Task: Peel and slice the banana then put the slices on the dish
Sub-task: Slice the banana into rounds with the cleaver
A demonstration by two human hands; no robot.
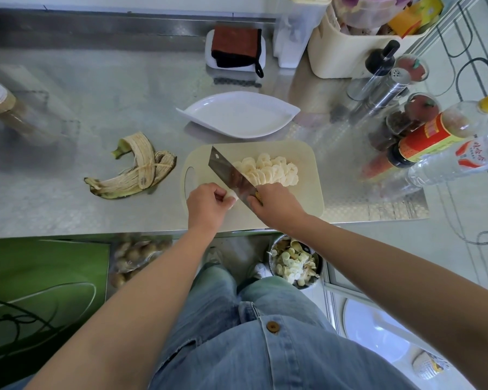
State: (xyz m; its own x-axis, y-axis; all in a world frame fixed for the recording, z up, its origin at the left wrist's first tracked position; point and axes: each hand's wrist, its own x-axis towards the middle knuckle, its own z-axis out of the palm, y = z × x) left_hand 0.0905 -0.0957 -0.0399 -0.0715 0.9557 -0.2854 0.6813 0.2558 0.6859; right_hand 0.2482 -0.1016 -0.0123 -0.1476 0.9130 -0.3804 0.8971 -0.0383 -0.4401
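On the near left of the cutting board [304, 178], the banana stub [232, 196] lies crosswise to the knife [228, 171], pinched in your left hand [206, 205]. Your right hand [276, 205] grips the handle. The slices [268, 171] are piled right of the blade, and the dish [237, 116] sits just beyond the board.

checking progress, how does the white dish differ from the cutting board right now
The dish is white and leaf-shaped; the cutting board is cream and rectangular. The dish holds nothing; the cutting board carries the banana slices. The dish sits untouched farther back; over the cutting board the left hand holds the banana end and the right hand grips the cleaver. Both lie flat on the counter.
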